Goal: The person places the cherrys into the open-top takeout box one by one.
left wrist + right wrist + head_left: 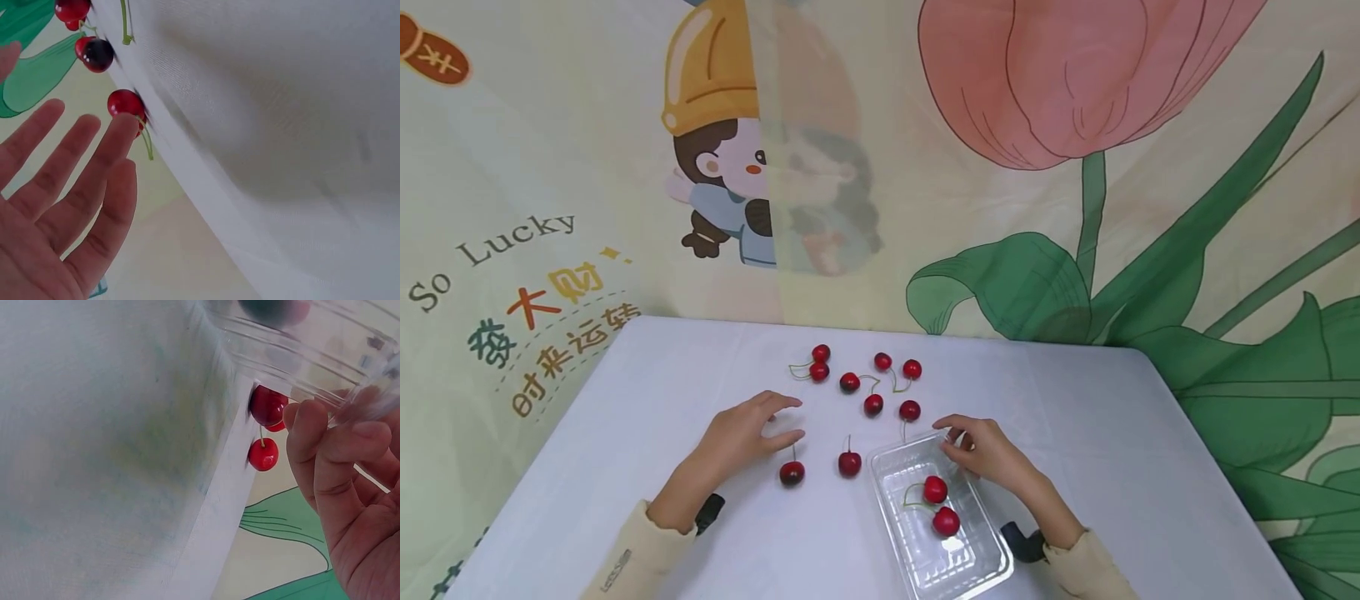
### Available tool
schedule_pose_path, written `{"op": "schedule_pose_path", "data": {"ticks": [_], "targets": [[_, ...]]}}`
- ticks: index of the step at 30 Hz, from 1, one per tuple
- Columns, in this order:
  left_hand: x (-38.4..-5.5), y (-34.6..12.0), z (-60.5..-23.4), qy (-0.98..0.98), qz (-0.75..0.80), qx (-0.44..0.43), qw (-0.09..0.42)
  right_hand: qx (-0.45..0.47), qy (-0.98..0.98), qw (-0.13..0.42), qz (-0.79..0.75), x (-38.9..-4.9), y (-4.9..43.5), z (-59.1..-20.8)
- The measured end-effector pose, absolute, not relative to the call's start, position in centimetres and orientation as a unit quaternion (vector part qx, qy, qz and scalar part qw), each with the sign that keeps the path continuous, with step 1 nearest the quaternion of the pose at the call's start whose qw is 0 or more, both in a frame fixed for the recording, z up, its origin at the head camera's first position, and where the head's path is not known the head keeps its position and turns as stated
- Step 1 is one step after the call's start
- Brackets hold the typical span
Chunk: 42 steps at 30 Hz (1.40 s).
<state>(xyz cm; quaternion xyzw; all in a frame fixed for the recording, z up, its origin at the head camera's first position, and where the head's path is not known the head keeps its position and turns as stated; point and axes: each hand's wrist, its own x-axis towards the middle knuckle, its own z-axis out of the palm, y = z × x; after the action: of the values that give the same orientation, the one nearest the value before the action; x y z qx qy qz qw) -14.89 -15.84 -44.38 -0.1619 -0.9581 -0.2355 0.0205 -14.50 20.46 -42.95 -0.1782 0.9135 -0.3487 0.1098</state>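
My left hand [739, 435] hovers over the white table, fingers extended and thumb apart, with nothing held. Just below its thumb stands a dark red cherry [792, 474], stem up; another cherry [850, 464] stands to its right. In the left wrist view the spread fingers [75, 194] overlap a farther cherry [125, 102]. My right hand [988, 450] grips the far right corner of a clear plastic tray [891, 533]. Bent fingers [337, 465] meet the tray's edge in the right wrist view. A joined pair of cherries [947, 522] lies inside the tray.
Several more cherries lie toward the back of the table [1075, 417], among them a stemmed pair [819, 372] at the left and a cherry [910, 410] near the tray's far edge. A printed cloth [850, 292] hangs behind the table.
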Motion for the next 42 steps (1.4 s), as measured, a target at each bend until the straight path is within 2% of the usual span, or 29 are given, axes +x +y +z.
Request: {"op": "schedule_pose_path", "data": {"ticks": [11,17,33,37,42], "targets": [[-11.8,-15.6,-43.9,-0.946,-0.225,-0.232,-0.036,-0.177,0.913,0.108,-0.351,-14.5,20.4,-43.0],[-11.1,-15.6,-44.7,-0.939,-0.214,-0.269,-0.021,-0.177,0.914,0.104,-0.351,-14.4,20.5,-43.3],[-11.2,-15.4,-45.5,-0.934,-0.221,-0.279,-0.024,-0.177,0.912,0.104,-0.354,-14.5,20.6,-43.2],[-11.3,-15.1,-45.5,-0.936,-0.216,-0.277,-0.006,-0.175,0.913,0.104,-0.354,-14.5,20.6,-43.2],[-11.3,-14.2,-45.1,-0.933,-0.219,-0.281,0.057,-0.173,0.914,0.106,-0.352,-14.5,20.6,-43.2]]}}
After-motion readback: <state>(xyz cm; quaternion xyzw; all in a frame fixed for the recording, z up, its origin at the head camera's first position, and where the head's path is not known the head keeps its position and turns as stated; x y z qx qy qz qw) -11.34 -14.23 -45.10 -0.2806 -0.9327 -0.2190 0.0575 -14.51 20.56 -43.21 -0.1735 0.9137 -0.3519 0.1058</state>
